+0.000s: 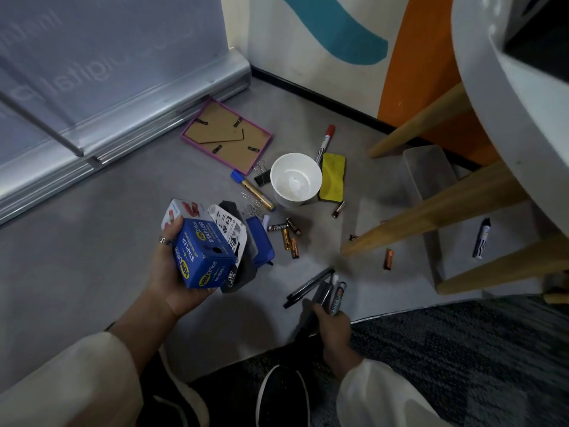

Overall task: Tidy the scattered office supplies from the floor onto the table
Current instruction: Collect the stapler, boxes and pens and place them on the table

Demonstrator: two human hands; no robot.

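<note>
On the floor around the white cup (pixel 296 179), supplies scattered; gathering step under way, nothing yet seen moved to the worktop (pixel 505 97), whose white rim shows up and right of the cup.

Left hand (pixel 172 272), below-left of the cup, grasping a blue stapler box (pixel 201 254) with other packets stacked behind: a red-and-white carton (pixel 184 211), a printed card pack (pixel 229 224), something dark grey beneath. Grip clenched round the lot, thumb on top.

Right hand (pixel 334 329), below the cup, grip wrapped round a bundle of markers (pixel 326 292), tips pointing up toward the cup.

Cup upright, open, apparently nothing in it. Touching its right side: yellow eraser pad (pixel 332 177); red-capped marker (pixel 325 141) just above. Left of cup: binder clip (pixel 261 177), blue-capped gold marker (pixel 252 189), paper clips (pixel 255 208); purple picture frame (pixel 226 138) face down farther up-left. Below cup: cluster of batteries (pixel 286 234); one more battery (pixel 388 258) and a black marker (pixel 482 238) well right, among the wooden legs (pixel 431 217).

Both hands full; next move likely calls for rising and unloading onto the worktop, or dropping markers into the cup first. Risk: stacked packets slipping.
</note>
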